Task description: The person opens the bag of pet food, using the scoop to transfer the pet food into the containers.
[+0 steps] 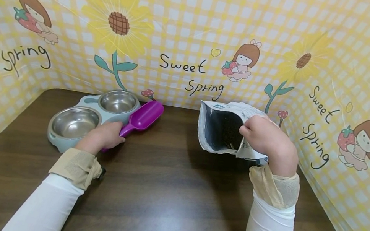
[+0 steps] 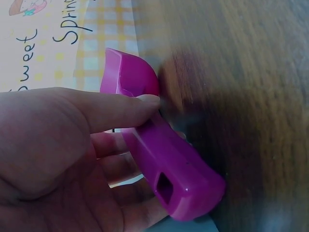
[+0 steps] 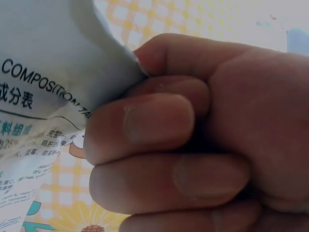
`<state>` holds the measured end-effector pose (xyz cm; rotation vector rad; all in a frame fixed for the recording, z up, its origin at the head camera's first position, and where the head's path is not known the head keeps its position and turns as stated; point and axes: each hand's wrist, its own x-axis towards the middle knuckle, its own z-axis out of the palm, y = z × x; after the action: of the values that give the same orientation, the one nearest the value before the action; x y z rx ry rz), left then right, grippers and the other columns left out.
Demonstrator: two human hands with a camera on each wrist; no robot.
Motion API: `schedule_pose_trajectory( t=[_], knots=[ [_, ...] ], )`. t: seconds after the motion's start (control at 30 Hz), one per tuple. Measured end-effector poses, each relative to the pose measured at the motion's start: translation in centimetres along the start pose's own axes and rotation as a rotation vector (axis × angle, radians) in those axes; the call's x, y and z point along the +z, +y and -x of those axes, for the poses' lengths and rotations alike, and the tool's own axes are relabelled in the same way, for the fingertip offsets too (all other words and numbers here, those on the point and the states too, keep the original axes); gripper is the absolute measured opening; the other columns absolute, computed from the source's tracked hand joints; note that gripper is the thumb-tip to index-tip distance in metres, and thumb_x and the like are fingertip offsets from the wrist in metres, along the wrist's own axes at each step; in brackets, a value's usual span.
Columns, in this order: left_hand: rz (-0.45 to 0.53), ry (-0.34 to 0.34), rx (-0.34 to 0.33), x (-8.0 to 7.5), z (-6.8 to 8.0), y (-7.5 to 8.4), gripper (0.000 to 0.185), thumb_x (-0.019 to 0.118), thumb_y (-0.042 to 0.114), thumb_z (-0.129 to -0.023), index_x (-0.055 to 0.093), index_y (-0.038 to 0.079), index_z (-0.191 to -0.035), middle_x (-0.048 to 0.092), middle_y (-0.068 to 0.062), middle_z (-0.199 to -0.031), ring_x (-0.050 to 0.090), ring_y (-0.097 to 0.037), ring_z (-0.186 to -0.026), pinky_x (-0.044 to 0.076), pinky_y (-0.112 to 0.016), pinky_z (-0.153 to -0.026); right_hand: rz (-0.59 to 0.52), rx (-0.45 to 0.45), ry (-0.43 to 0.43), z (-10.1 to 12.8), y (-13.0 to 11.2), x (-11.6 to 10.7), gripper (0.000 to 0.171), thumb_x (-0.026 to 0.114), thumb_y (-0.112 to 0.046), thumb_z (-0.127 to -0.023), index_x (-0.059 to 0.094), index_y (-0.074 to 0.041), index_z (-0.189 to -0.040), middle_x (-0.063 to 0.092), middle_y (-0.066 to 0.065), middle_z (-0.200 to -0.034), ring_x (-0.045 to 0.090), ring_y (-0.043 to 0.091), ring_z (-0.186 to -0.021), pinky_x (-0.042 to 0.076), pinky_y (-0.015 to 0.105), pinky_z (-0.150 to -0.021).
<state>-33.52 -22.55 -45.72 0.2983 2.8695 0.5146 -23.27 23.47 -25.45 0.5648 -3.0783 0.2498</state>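
Note:
A purple plastic scoop [image 1: 143, 118] lies on the dark wooden table [image 1: 169, 190], its bowl pointing to the back right. My left hand [image 1: 104, 137] grips its handle; in the left wrist view the thumb and fingers curl round the scoop [image 2: 164, 154]. My right hand [image 1: 265, 139] pinches the rim of an open white pouch [image 1: 219, 129], holding its mouth open toward me; the inside looks dark. In the right wrist view my curled fingers [image 3: 159, 145] clamp the printed pouch edge [image 3: 43, 96].
A grey-blue double feeder [image 1: 63, 143] with two bare steel bowls [image 1: 74, 122] [image 1: 118, 101] stands at the back left, just behind my left hand. Yellow checked printed walls [image 1: 194, 35] close in the table at the back and both sides.

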Motion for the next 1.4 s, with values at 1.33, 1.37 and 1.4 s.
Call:
schedule_pose_trajectory(
  t=[1.33, 1.37, 1.4],
  knots=[
    [0.058, 0.170, 0.120, -6.3, 7.0, 8.4, 0.028, 0.054, 0.027, -0.114, 0.059, 0.000, -0.120, 0.060, -0.010, -0.082, 0.056, -0.022, -0.069, 0.047, -0.036, -0.063, -0.005, 0.004, -0.025, -0.1, 0.1, 0.1, 0.050, 0.049, -0.013, -0.105, 0.042, -0.019, -0.056, 0.032, -0.007, -0.057, 0.037, 0.014, -0.056, 0.037, 0.032, -0.062],
    [0.057, 0.178, 0.124, -6.5, 7.2, 8.7, 0.027, 0.054, 0.027, -0.114, 0.060, 0.001, -0.119, 0.060, -0.010, -0.082, 0.056, -0.022, -0.068, 0.046, -0.036, -0.063, -0.004, 0.006, -0.026, -0.1, 0.1, 0.1, 0.050, 0.049, -0.013, -0.105, 0.042, -0.019, -0.056, 0.032, -0.007, -0.057, 0.037, 0.014, -0.056, 0.037, 0.032, -0.062],
    [0.057, 0.184, 0.129, -6.7, 7.4, 8.9, 0.026, 0.055, 0.027, -0.114, 0.060, 0.002, -0.118, 0.060, -0.009, -0.082, 0.056, -0.022, -0.068, 0.046, -0.035, -0.063, -0.004, 0.007, -0.026, -0.1, 0.1, 0.1, 0.050, 0.049, -0.013, -0.105, 0.042, -0.019, -0.056, 0.033, -0.007, -0.057, 0.037, 0.014, -0.056, 0.037, 0.032, -0.062]
  ],
)
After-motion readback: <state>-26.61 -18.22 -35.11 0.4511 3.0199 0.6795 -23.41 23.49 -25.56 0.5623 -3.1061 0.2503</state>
